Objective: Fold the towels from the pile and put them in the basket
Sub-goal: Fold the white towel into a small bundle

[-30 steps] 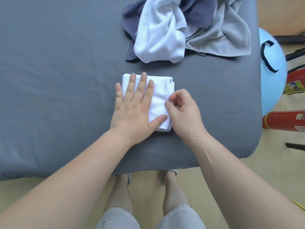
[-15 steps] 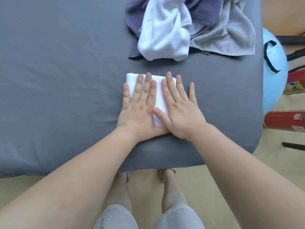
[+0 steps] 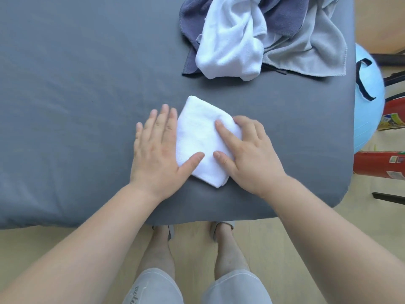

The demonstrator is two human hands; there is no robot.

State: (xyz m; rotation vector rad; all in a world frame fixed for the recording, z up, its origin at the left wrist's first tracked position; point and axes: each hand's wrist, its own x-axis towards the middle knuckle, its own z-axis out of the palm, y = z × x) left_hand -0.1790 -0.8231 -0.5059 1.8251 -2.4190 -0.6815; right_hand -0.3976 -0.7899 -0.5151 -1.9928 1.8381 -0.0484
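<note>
Folded towel [image 3: 200, 137] lay skewed on the grey surface [image 3: 76, 95]. Left hand [image 3: 157, 148] rested flat, open, at its left edge; right hand [image 3: 247, 154] gripped its right edge.

The left forearm [image 3: 92, 233] and right forearm [image 3: 324, 229] are bare and reach forward, converging toward the middle. The left grip [image 3: 155, 148] lies flat, palm down, fingers straight and close together, its thumb spread rightward onto the folded white towel [image 3: 197, 137]. The right grip [image 3: 247, 154] holds that towel's right edge, with forefinger and thumb on top and the other fingers curled over the edge.
</note>
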